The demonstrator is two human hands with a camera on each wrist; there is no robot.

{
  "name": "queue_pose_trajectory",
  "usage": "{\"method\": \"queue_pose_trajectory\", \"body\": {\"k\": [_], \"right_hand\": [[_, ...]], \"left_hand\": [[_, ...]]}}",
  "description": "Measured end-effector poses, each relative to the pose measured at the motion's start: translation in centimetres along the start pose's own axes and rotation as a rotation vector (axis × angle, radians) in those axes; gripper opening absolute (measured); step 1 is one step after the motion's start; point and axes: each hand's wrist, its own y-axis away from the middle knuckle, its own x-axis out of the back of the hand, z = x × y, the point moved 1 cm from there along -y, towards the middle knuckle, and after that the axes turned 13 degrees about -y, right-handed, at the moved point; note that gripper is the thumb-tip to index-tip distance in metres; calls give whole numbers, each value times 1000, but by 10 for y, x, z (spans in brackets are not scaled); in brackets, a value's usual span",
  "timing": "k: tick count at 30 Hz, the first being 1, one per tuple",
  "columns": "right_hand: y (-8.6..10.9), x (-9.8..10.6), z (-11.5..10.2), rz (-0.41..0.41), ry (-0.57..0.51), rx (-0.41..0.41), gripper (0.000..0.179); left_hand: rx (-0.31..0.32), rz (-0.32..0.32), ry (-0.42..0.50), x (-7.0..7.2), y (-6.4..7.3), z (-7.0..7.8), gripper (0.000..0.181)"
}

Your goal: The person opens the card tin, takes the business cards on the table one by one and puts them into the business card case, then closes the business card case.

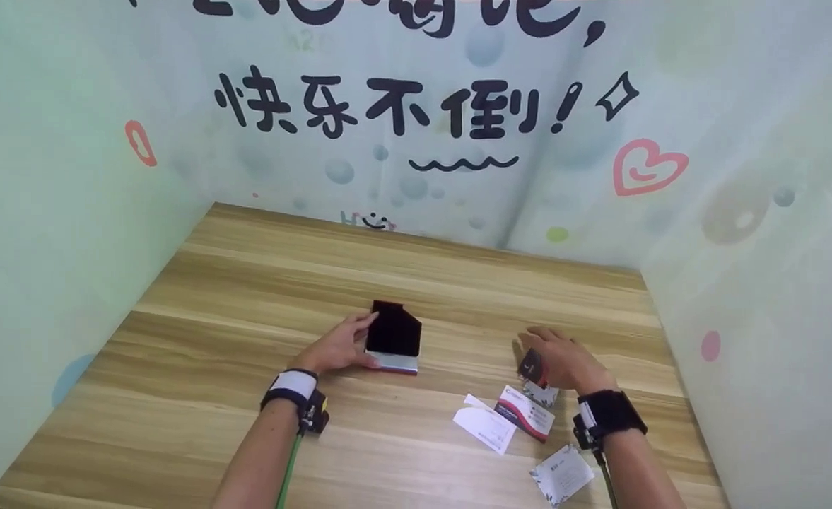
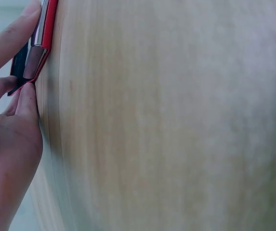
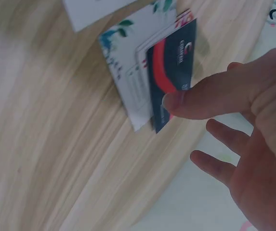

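Note:
An opened business card case [image 1: 394, 332] stands on the wooden table, its black-lined lid raised and a silvery strip along the front. My left hand [image 1: 338, 346] grips its left side, thumb at the front and fingers at the lid. From the left wrist view, the case's red edge [image 2: 49, 29] lies close along the tabletop. Over on the right, my right hand [image 1: 563, 360] pinches a dark business card with a red stripe [image 3: 171, 67], the thumb [image 3: 176, 101] on its face. Behind that card show more card edges and a floral white card [image 3: 128, 72].
Nearer me lie a red, black and white card [image 1: 526, 413] overlapping white cards [image 1: 483, 428], and another floral card [image 1: 563, 475]. Printed fabric walls [image 1: 416, 191] enclose the wooden table [image 1: 246, 283] at the back and both sides.

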Motion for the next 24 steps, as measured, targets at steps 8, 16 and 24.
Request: {"method": "queue_pose_trajectory", "body": {"k": [8,16,24], "right_hand": [[3,-4,14,-23,-8,-59,81],[8,-4,23,61,26,21,57],[9,-7,27,90,73,5,44]], "left_hand": [[-43,11,-15,0,-2,-3,99],[-63,14,-8,-1,0,-3,98],[-14,30,-4,-3,2,0,99]]}}
